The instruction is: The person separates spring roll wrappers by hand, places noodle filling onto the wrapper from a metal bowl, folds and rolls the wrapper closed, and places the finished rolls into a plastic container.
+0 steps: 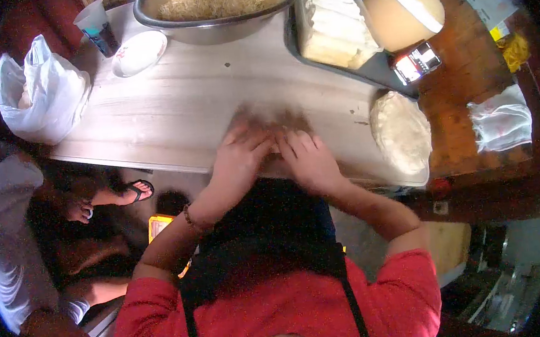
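My left hand [237, 162] and my right hand [308, 159] meet at the table's front edge, close to my body. The fingers of both are bent and pressed together over something small that they mostly cover; its kind cannot be made out. Shadow darkens the tabletop just beyond the fingertips. To the right of my right hand lies a stack of thin, round, pale wrappers [400, 130]. A steel bowl [219, 30] of bean sprouts [213, 0] stands at the far side.
At the back right, a clear tub [371, 45] of pale stacked pieces sits on a dark tray [315, 62], beside a tan jug [400, 9] and a lit phone [416, 62]. A plastic bag [45, 92], cup [97, 29] and dish [139, 53] stand left. Someone sits at the left.
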A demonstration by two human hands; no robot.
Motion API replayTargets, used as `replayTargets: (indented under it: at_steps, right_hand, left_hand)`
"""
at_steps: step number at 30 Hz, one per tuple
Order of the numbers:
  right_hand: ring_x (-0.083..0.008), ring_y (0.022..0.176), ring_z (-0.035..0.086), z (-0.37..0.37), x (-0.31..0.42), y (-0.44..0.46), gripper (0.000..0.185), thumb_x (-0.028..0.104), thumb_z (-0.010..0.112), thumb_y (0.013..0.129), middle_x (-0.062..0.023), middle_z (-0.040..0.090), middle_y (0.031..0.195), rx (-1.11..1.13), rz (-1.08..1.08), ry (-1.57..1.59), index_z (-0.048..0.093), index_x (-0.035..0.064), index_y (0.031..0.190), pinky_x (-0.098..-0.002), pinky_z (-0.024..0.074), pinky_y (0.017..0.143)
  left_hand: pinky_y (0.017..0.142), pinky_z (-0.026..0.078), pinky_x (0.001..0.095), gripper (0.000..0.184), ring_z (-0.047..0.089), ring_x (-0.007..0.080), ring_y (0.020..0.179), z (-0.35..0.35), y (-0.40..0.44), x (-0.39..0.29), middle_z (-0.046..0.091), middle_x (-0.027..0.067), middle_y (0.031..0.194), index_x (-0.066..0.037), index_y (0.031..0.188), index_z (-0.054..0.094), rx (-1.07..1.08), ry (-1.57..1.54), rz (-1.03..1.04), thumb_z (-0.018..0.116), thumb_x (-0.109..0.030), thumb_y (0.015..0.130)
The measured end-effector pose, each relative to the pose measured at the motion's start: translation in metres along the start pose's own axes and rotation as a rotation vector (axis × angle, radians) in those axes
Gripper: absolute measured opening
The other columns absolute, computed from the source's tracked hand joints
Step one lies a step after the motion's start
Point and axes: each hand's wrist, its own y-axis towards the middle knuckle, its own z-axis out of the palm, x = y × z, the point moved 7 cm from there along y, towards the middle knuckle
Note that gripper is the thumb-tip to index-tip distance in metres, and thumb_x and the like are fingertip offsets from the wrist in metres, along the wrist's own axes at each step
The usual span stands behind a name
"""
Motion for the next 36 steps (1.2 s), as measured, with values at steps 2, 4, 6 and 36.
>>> replayTargets:
  at_steps: [2,4,6,36]
  right_hand:
    - [-0.0326,0.119,0.046,0.003,-0.001,-0.012,0.065,0.014,0.063,0.073,-0.0201,0.046,0.131,-0.090,0.167,0.070,0.040,-0.0033,0.132,-0.0463,0.0321,0.103]
    - [-0.0340,0.125,0.041,-0.001,-0.002,-0.009,0.065,0.014,0.062,0.075,-0.0210,0.042,0.134,-0.094,0.207,0.095,0.038,-0.0036,0.133,-0.0485,0.0269,0.107]
    - [-0.0354,0.131,0.036,0.000,-0.006,-0.007,0.066,0.015,0.062,0.076,-0.0219,0.039,0.138,-0.094,0.257,0.120,0.037,-0.0039,0.135,-0.0507,0.0217,0.110]
    - [-0.0289,0.102,0.054,0.008,-0.062,0.015,0.022,0.027,0.062,0.084,-0.0095,0.058,0.098,-0.277,0.244,0.433,0.060,0.0130,0.102,-0.0475,0.0310,0.099]
  left_hand:
    - [0.098,0.040,0.0393,0.028,0.059,0.0267,0.102,0.004,0.000,0.002,0.065,0.0111,0.105,-0.003,0.098,0.065,0.019,-0.018,-0.039,0.056,-0.011,0.074]
    - [0.101,0.037,0.0407,0.029,0.056,0.0260,0.108,0.012,-0.001,0.006,0.064,0.0114,0.109,-0.002,0.102,0.064,0.067,0.006,-0.069,0.053,-0.013,0.077]
    - [0.103,0.034,0.0427,0.030,0.055,0.0253,0.111,0.019,0.001,0.005,0.063,0.0116,0.111,-0.003,0.104,0.064,0.037,0.135,-0.030,0.053,-0.015,0.079]
    - [0.080,0.045,0.0402,0.019,0.060,0.0282,0.089,0.035,0.034,0.056,0.064,0.0102,0.094,-0.010,0.096,0.067,0.041,-0.227,-0.161,0.060,-0.024,0.086]
